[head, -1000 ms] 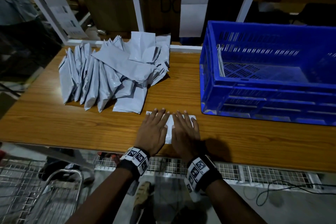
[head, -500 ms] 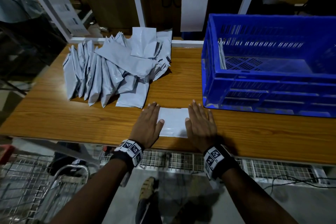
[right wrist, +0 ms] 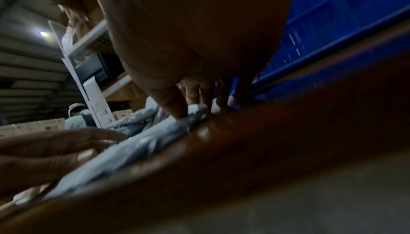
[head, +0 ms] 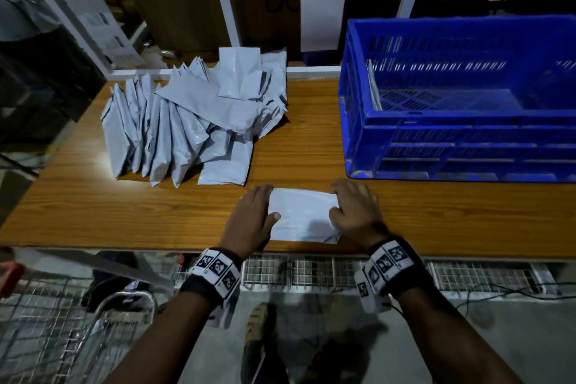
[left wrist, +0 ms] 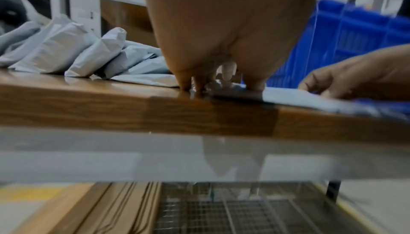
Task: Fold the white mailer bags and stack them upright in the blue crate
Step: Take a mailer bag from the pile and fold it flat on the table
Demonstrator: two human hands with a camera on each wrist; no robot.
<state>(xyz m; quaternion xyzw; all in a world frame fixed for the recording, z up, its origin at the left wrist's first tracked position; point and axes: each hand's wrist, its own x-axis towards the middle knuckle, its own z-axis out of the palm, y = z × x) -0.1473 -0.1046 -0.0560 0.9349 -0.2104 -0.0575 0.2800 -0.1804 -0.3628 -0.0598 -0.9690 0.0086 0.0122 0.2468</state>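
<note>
1 folded mailer bag (head: 304,215) btwn 2 hands (1 bag (head: 373,89) upright in crate (head: 461,121))

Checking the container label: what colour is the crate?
Blue; the crate shows best in the head view.

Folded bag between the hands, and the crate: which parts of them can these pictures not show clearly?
- Folded bag, head view: both side edges lie under the left hand and right hand, so the grip there is unclear.
- Same bag, both wrist views: motion blur hides the folds.
- Blue crate, head view: the picture edge cuts off its right part.
- Bag inside the crate: seen only edge-on against the left wall.
</note>
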